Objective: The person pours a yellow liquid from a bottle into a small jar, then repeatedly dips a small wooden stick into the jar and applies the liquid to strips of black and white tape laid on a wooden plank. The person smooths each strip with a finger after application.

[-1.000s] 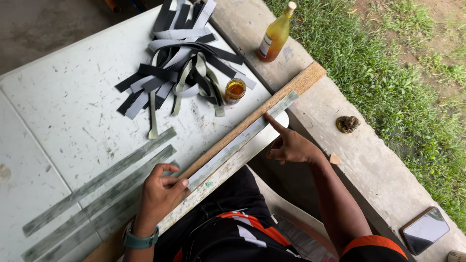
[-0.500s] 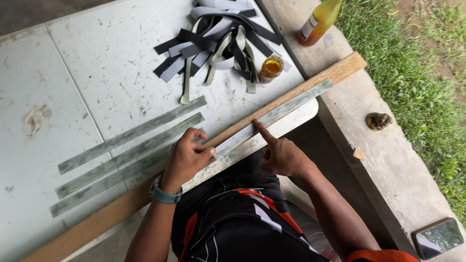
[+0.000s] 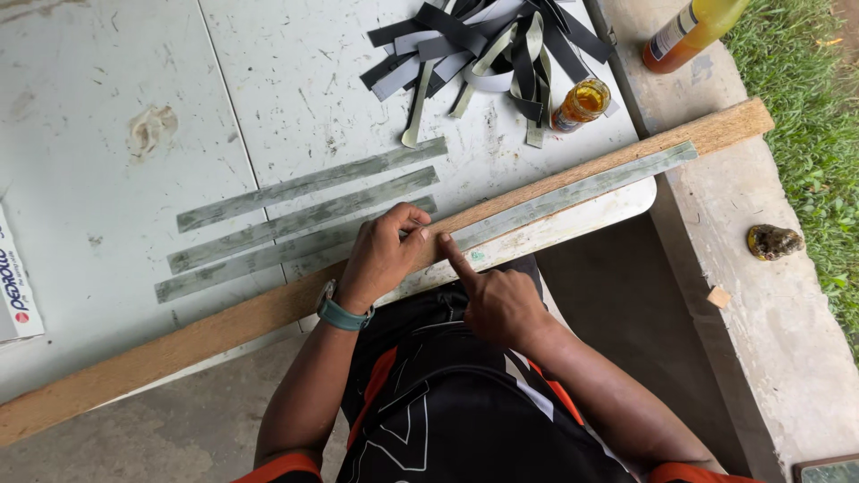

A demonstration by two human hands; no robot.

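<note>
A: Grey strip [image 3: 573,192] lies flat along the long wooden plank [image 3: 224,326], running from the middle of the view out toward two o'clock; the plank sits on the near edge of the pale table [image 3: 107,197].

B: And the hands?

A: The left hand [image 3: 385,255] rests on the plank at the strip's near end, fingers curled and thumb pressed down on it, gripping nothing; the right hand [image 3: 497,300] has its forefinger stretched out, tip touching the strip just beside the left thumb, the other fingers folded in; a teal wristband [image 3: 344,315] sits on the left wrist.

B: Any packages or labels?

A: At nine o'clock, a white card with blue and red print [image 3: 13,286], half out of view; at one o'clock, far off, a bottle of yellow liquid with a white label [image 3: 689,31] lying on the concrete ledge [image 3: 778,340].

B: Containers?

A: A small open jar of amber liquid [image 3: 582,100] at one o'clock, touching a heap of black and grey strips [image 3: 488,49].

B: What else?

A: Three more grey strips [image 3: 295,215] side by side at eleven o'clock, just beyond the plank; a dark lump [image 3: 774,241] and a small wood block [image 3: 718,297] on the ledge at three o'clock; grass [image 3: 805,107] beyond.
</note>
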